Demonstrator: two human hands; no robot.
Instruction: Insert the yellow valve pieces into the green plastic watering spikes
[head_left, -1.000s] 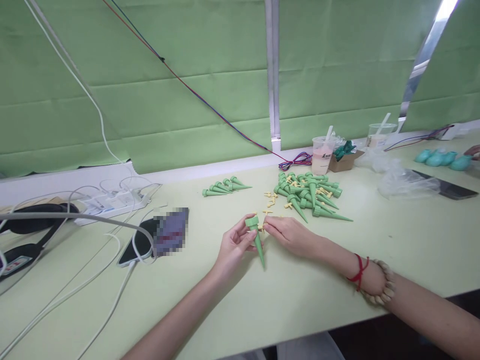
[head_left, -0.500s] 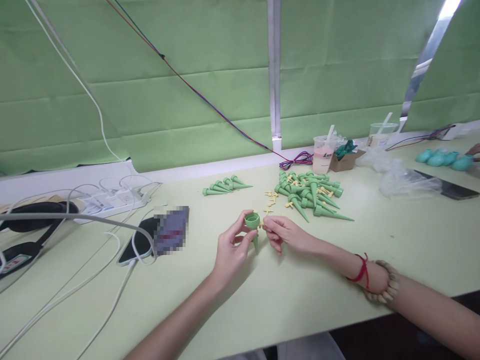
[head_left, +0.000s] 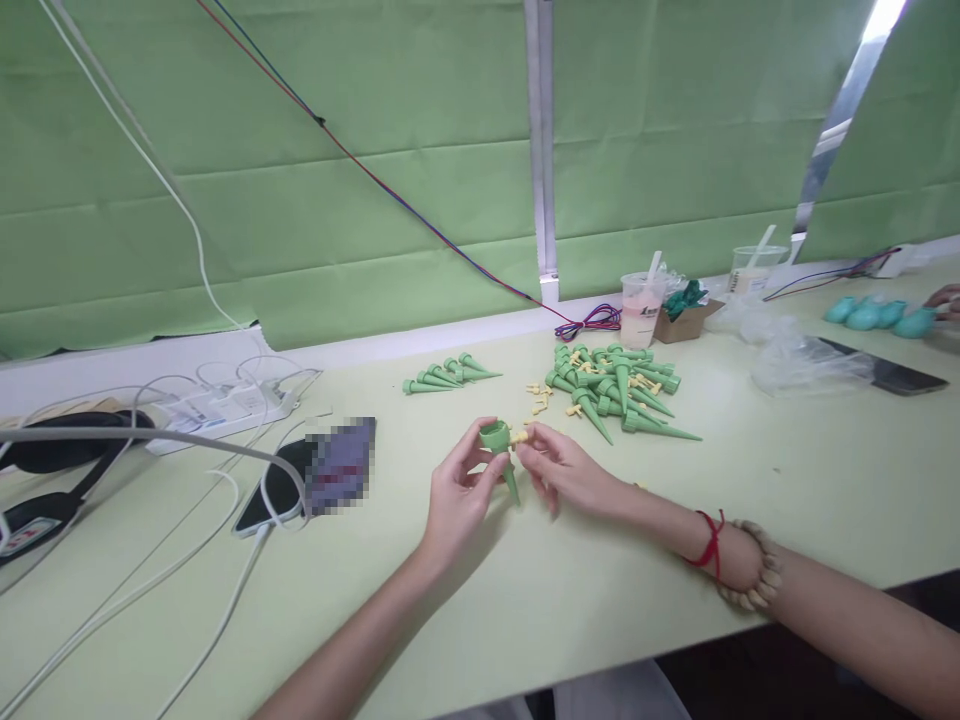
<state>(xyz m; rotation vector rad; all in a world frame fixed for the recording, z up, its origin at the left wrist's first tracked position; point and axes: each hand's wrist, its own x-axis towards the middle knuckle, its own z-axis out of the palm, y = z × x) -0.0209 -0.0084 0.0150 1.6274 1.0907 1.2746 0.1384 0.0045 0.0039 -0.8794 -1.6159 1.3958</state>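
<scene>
My left hand (head_left: 461,490) grips a green plastic watering spike (head_left: 495,436) by its round cup, the opening up and the pointed end slanting down. At the cup's right side sits a small yellow valve (head_left: 517,438), pinched between the thumb and forefinger of my right hand (head_left: 559,465). Whether the valve is seated in the cup's wall or only touches it, I cannot tell. Behind my right hand lies a pile of green spikes (head_left: 615,380), with loose yellow valves (head_left: 538,400) beside and among them. Further left, several spikes (head_left: 442,374) lie in a row.
Left of my hands lie a phone (head_left: 274,490) with a cable, a power strip (head_left: 225,405) and black headphones (head_left: 75,440). At the back stand a drink cup (head_left: 640,315) and a small cardboard box (head_left: 686,322). Teal bulbs (head_left: 877,315) sit near another person's hand (head_left: 946,297).
My right hand has tilted and drawn slightly back, so more of the yellow valve shows beside the cup. The spike is tipped a little differently in my left hand. The whole view has shifted slightly.
</scene>
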